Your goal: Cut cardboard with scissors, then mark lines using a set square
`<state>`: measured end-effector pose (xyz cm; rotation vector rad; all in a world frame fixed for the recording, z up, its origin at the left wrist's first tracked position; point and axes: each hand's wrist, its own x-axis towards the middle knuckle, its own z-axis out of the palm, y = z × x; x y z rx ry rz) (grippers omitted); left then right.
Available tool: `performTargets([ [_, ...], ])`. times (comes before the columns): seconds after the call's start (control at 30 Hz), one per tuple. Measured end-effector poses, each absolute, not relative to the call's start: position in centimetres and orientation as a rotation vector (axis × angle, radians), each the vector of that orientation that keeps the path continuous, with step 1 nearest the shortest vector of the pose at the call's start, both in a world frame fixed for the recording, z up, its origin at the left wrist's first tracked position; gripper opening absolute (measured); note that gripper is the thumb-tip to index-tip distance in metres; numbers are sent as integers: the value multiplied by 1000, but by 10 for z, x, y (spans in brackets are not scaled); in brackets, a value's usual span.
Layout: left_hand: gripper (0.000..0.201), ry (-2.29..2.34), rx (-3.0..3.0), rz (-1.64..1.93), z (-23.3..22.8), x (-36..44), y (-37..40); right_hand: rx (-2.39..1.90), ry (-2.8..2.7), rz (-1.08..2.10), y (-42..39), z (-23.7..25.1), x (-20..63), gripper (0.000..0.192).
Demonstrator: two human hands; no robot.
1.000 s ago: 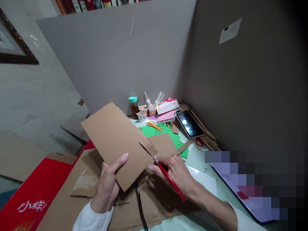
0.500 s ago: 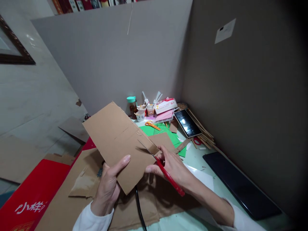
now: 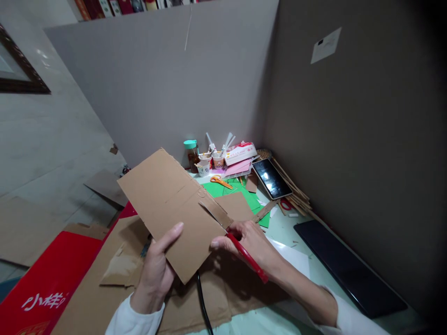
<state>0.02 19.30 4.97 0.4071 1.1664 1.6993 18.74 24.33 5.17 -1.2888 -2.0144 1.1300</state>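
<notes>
A flat brown cardboard piece (image 3: 167,195) is held tilted above the table. My left hand (image 3: 159,260) grips its lower left edge, thumb on the top face and the other fingers hidden underneath. My right hand (image 3: 247,242) holds red-handled scissors (image 3: 247,255), whose blade lies along the cardboard near its right edge. A narrow strip (image 3: 218,209) stands partly separated beside that blade, still joined at its upper end. The second blade is hidden under the card.
More cardboard (image 3: 206,302) covers the front of the table, with a black cable (image 3: 201,298) over it. Orange scissors (image 3: 221,182) lie on green paper (image 3: 240,190). Cups (image 3: 219,160), a tablet (image 3: 272,179) and a long black object (image 3: 349,270) stand or lie behind and right. A red box (image 3: 49,274) is left.
The scissors' blades have closed further on the cardboard, and the strip's edge shows more clearly. The cardboard and my left hand have shifted slightly left.
</notes>
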Motion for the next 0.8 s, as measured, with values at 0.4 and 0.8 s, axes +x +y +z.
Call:
performTargets([
  [0.4,51,1188,352,1672,61,-20,190,-802,-2163,1501,241,69,202,25],
  [0.8,89,1225,533,1699,55,-15,180,-1080,-2117,1186,235,51,190,17],
])
